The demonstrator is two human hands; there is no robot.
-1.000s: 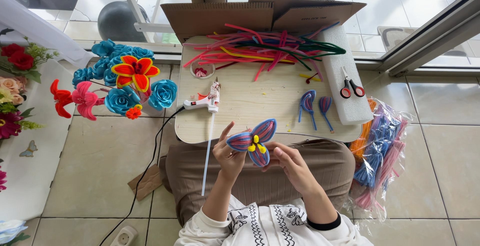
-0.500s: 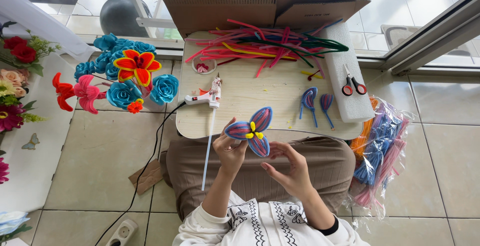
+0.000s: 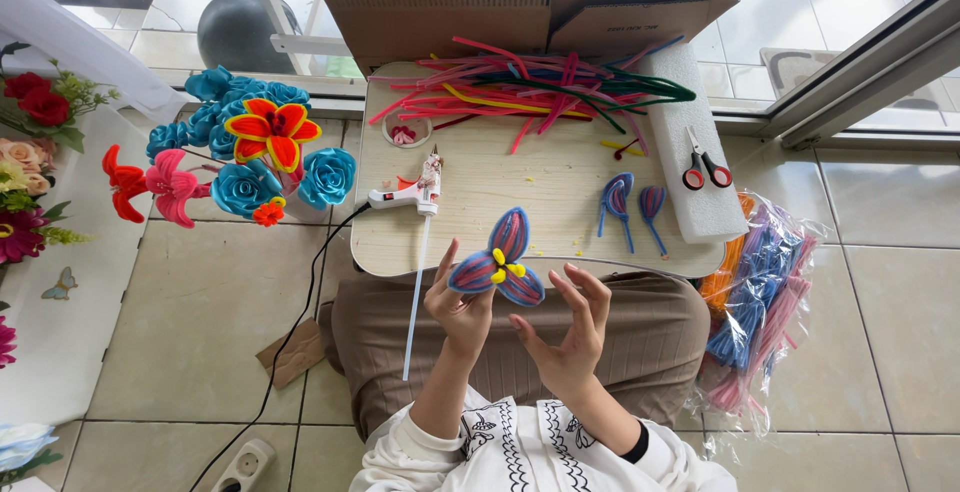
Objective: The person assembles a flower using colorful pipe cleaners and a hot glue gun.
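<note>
My left hand holds up a pipe-cleaner flower with three blue-and-pink striped petals and a yellow middle, pinched from below over my lap. My right hand is beside it with fingers spread, just right of the lower petal and holding nothing. Two more loose blue-and-pink petals lie on the small wooden table ahead. A white glue gun rests on the table's left side with a glue stick trailing back toward me.
A pile of coloured pipe cleaners fills the table's far end before an open cardboard box. Red scissors lie on a white foam block. A bouquet of blue, orange and pink flowers stands left; bagged pipe cleaners lie right.
The flower has turned in my left hand and sits a little more upright. My right hand has come off it and opened its fingers beside it.
</note>
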